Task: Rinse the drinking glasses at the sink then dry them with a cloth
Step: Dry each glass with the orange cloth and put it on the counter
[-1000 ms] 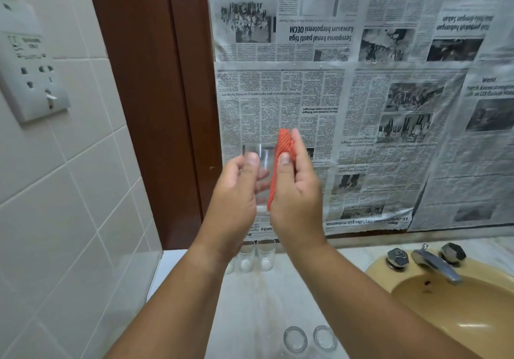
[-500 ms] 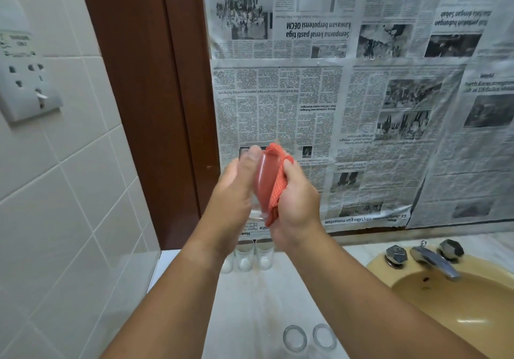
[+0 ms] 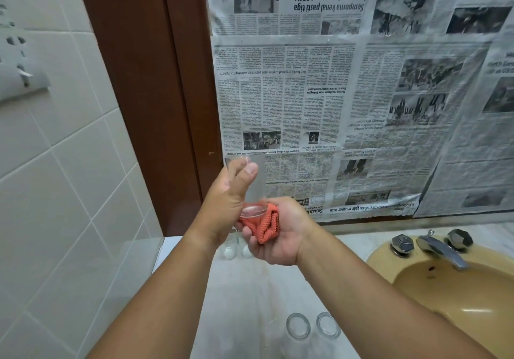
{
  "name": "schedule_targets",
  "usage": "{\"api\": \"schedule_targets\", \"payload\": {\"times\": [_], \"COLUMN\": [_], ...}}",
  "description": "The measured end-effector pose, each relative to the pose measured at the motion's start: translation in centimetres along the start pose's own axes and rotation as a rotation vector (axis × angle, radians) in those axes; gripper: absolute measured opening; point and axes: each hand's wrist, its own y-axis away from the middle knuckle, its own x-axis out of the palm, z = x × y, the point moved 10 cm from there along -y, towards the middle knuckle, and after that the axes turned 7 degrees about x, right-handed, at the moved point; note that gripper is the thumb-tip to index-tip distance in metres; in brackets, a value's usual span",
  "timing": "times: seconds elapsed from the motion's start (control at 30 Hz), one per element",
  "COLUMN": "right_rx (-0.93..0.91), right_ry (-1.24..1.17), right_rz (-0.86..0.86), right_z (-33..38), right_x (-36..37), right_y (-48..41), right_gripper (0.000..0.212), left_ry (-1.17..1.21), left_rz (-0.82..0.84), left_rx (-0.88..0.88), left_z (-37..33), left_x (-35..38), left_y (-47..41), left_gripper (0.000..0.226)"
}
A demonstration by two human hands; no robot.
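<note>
Now left hand (image 3: 226, 200) grips clear glass (image 3: 256, 191). Right hand (image 3: 281, 236) clutches orange cloth (image 3: 265, 225), touching the glass base.

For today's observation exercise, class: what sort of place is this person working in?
Probably a bathroom or washroom: a yellow basin with a metal tap is set in a pale counter, beside a tiled wall.
</note>
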Motion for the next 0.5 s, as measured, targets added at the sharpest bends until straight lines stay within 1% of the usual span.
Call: {"api": "schedule_targets", "payload": {"times": [0.03, 0.07, 0.13, 0.17, 0.23, 0.27, 0.37, 0.4, 0.5], "right_rx": [0.03, 0.049, 0.058, 0.05, 0.036, 0.031, 0.024, 0.028, 0.046], "right_ry": [0.004, -0.003, -0.031, -0.022, -0.004, -0.019, -0.111, -0.135, -0.176], "right_rz": [0.005, -0.004, -0.062, -0.096, -0.164, -0.193, -0.262, -0.277, -0.296], "right_z": [-0.4, -0.7, -1.1, -1.1, -1.4, -1.6, -2.3, -2.7, -3.8], "right_x": [-0.3, -0.8, -2.6, -3.4, -5.1, -5.9, -8.6, -9.5, -11.4], "right_y": [-0.3, -0.6, -1.5, -1.9, -2.8, -3.4, -5.1, -5.8, -7.6], "right_gripper": [0.04, 0.044, 0.058, 0.062, 0.062, 0.06, 0.056, 0.055, 0.045], "left_ry": [-0.02, -0.025, -0.015, -0.034, -0.111, -0.13, -0.186, -0.244, -0.48], "left_rz": [-0.013, -0.038, -0.079, -0.089, -0.107, -0.129, -0.201, -0.211, -0.152], "left_rx": [0.001, 0.004, -0.007, -0.02, -0.058, -0.085, -0.171, -0.205, -0.3], "left_z": [0.8, 1.6, 3.3, 4.3, 6.6, 8.0, 12.0, 13.6, 18.0], "left_x": [-0.4, -0.9, -2.0, -2.6, -3.9, -4.6, -6.8, -7.5, -8.9], "left_y": [-0.1, -0.3, -0.7, -1.0, -1.3, -1.4, -1.1, -0.7, 0.8], "left_gripper": [0.056, 0.061, 0.067, 0.071, 0.078, 0.078, 0.054, 0.051, 0.058]}}
